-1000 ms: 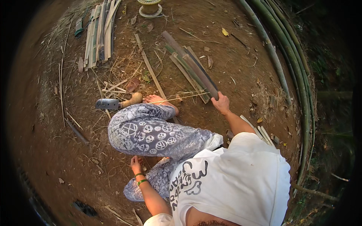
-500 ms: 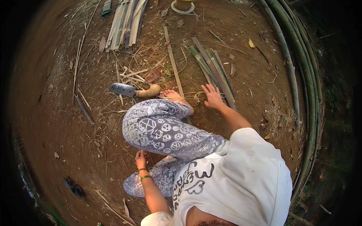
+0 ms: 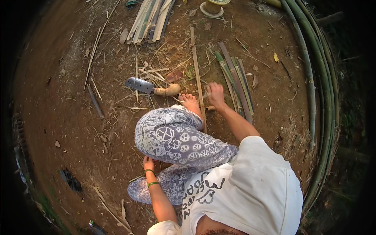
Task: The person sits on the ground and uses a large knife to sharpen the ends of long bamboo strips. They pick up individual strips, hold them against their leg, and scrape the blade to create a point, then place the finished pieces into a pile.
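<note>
Closely tucked by patterned trousers (image 3: 176, 137), left hand (image 3: 148, 162): fingers part hidden, cannot tell how its grip stands. Right hand (image 3: 215, 95), blurred: grip looks curled near thin pale strand (image 3: 206, 93); whether pinched, cannot tell. Bamboo strips (image 3: 237, 81) on ground (image 3: 74, 125) just right of it, nearly parallel, perhaps so they stay together. Cleaver (image 3: 147, 86) lies flat, handle end beside toes of bare foot (image 3: 190, 102), probably kept reachable. Farther: larger strip stack (image 3: 150, 21), spool (image 3: 213, 7).
</note>
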`<state>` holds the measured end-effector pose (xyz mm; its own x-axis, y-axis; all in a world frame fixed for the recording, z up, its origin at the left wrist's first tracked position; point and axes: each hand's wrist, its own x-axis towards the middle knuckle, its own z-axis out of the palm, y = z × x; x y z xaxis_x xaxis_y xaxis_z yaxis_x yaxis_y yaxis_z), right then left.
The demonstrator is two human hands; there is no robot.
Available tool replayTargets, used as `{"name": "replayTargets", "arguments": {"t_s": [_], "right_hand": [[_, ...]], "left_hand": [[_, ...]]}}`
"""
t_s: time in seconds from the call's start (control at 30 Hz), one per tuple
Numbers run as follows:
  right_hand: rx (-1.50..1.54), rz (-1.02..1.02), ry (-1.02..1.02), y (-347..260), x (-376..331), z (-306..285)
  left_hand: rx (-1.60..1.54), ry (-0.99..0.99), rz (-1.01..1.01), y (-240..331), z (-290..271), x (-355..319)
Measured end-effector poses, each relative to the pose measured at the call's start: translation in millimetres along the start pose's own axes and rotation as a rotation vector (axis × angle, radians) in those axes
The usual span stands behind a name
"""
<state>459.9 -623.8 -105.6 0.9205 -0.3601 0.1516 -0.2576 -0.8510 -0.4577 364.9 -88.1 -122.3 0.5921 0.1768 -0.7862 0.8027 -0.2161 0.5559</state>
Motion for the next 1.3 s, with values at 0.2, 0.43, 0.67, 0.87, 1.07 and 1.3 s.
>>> {"name": "replayTargets", "arguments": {"t_s": [0.2, 0.43, 0.67, 0.87, 1.07, 1.3], "right_hand": [[-0.266, -0.316, 0.189, -81, 121, -35], [-0.077, 0.394, 0.168, -53, 4, -4], [-0.363, 0.110, -0.257, -20, -48, 42], [-0.381, 0.255, -0.243, -22, -32, 40], [0.111, 0.232, -0.133, -23, -12, -12], [-0.120, -0.184, 0.043, -55, 13, -82]], "left_hand": [[0.317, 0.073, 0.127, -9, -10, 2], [0.005, 0.012, 0.015, -24, -12, 10], [0.025, -0.027, 0.024, -9, -8, 7], [-0.055, -0.025, 0.003, -5, -9, 7], [-0.053, -0.022, 0.029, -2, -5, 8], [-0.107, -0.022, 0.103, 9, -2, 9]]}}
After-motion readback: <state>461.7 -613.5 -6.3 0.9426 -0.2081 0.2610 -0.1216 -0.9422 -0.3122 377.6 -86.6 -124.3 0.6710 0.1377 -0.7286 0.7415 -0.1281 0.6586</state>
